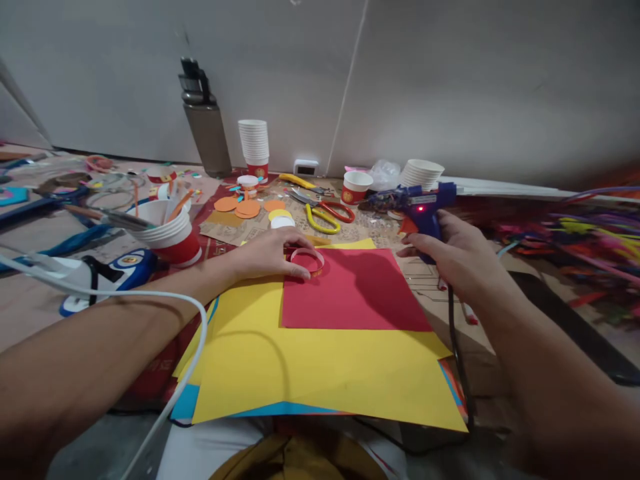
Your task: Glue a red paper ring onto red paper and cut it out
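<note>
My left hand (286,255) grips a thin ring (315,251), which looks like the cut rim of a paper cup, against a red sheet (350,300). The red sheet lies on larger yellow sheets (320,373), with blue paper showing beneath. Above the right side of the papers, my right hand (457,250) is wrapped round the handle of a blue glue gun (425,207). Its small red light is lit, its nozzle points left, and a black cord hangs from the handle. Orange paper circles (247,209) lie beyond my left hand.
Scissors (323,213) and yellow-handled pliers (303,182) lie behind the papers. Paper cups (254,147) and a bottle (207,133) stand by the wall. At left is a cup of tools (173,240); a white cable (200,333) crosses my left forearm. A colourful pile (575,260) sits right.
</note>
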`<state>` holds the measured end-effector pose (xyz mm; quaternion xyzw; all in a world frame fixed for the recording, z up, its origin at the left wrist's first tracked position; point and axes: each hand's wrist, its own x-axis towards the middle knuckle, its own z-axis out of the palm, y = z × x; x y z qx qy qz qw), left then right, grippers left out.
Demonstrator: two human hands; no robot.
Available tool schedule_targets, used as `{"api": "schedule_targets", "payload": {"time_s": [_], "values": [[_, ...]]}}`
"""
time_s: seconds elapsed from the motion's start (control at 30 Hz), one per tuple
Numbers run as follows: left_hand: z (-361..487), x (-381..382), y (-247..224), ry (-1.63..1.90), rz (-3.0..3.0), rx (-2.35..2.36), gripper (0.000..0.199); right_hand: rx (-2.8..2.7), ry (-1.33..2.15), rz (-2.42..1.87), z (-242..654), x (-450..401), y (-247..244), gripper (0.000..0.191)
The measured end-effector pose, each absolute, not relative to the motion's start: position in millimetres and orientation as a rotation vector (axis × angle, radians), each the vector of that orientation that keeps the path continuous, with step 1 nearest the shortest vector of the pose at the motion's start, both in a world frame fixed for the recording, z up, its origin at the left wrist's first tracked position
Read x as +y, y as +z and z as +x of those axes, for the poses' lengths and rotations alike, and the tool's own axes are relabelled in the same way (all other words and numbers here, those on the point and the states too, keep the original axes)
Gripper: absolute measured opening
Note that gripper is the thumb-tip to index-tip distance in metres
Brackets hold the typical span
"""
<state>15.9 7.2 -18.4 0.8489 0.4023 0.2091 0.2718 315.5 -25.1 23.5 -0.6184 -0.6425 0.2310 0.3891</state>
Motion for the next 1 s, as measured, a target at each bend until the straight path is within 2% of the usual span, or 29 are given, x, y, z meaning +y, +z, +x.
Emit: {"api": "schedule_targets", "payload": {"time_s": [0.13, 0.23, 0.43, 0.6, 0.8, 1.0], "values": [[15.2, 7.4, -19.5, 0.578, 2.301, 1.076, 0.046, -1.729, 0.725, -1.32, 298.4, -37.1, 20.8, 0.022], [15.5, 7.5, -20.1, 0.582, 2.312, 1.044, 0.042, -1.872, 0.684, -1.299, 293.4, -43.4, 16.6, 0.017], [14.4, 9.3, -23.5, 0.619, 2.325, 0.987, 0.044, -2.208, 0.412, -1.315, 289.8, -49.5, 15.2, 0.04], [13.5, 10.1, -24.9, 0.594, 2.337, 1.053, 0.054, -2.34, 0.351, -1.498, 274.6, -55.2, 19.2, 0.038], [14.5, 9.3, -24.1, 0.565, 2.332, 1.091, 0.054, -2.398, 0.364, -1.546, 264.5, -54.9, 15.7, 0.03], [14.6, 10.0, -24.1, 0.551, 2.324, 1.121, 0.054, -2.433, 0.348, -1.539, 259.6, -51.1, 8.9, 0.03]]}}
